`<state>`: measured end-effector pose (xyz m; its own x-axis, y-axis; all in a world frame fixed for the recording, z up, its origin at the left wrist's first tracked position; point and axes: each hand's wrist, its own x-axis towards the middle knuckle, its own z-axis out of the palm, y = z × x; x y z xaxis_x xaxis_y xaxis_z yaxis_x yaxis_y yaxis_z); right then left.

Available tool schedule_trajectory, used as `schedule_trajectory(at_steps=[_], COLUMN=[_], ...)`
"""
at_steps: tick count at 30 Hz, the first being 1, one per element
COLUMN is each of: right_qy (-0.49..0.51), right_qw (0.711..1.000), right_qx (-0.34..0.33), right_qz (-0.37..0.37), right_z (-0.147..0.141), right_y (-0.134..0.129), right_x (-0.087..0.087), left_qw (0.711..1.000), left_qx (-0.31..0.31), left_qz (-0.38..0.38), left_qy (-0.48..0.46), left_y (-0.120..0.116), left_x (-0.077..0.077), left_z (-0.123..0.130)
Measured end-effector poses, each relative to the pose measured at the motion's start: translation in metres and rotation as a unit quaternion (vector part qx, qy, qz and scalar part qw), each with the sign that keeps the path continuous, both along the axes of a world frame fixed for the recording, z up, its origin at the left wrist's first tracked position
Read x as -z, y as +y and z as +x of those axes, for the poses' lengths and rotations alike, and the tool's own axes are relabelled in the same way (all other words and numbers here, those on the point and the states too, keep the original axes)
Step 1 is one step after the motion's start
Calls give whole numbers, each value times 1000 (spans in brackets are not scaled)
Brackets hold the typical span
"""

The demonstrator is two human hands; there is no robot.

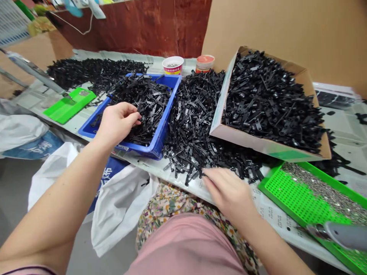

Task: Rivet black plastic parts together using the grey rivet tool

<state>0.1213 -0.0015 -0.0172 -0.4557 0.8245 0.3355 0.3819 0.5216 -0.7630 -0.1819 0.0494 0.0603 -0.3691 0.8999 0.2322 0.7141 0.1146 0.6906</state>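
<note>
My left hand is over the blue bin, its fingers pinched together above the black plastic parts inside; what they hold, if anything, is too small to tell. Near the table's front edge, my right hand has its fingertips closed at the edge of a loose pile of black parts. A small dark piece shows at those fingertips, but I cannot make out whether it is gripped. To the right of the pile stands a cardboard box heaped with similar black parts.
A green tray of small metal pieces lies at the right, beside a grey-handled tool. At the left are a smaller green tray and another tool. Behind stand a white cup and a red-lidded jar.
</note>
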Motion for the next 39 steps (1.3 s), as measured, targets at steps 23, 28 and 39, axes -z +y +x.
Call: schedule_trajectory(at_steps=[23,28,39], right_qy=[218,236,-316], right_qw=[916,884,916], right_qx=[60,104,245], right_qz=[-330,-391,-28], right_z=[9,13,66], right_y=[-2,-21,-13], right_x=[-10,3,25], left_qw=[812,817,849], left_qx=[46,70,150], left_qz=[-138,-135,-308], left_qy=[-565,-557,-403], left_y=[-79,-85,-82], left_x=[68,76,99], left_z=[174,178,189])
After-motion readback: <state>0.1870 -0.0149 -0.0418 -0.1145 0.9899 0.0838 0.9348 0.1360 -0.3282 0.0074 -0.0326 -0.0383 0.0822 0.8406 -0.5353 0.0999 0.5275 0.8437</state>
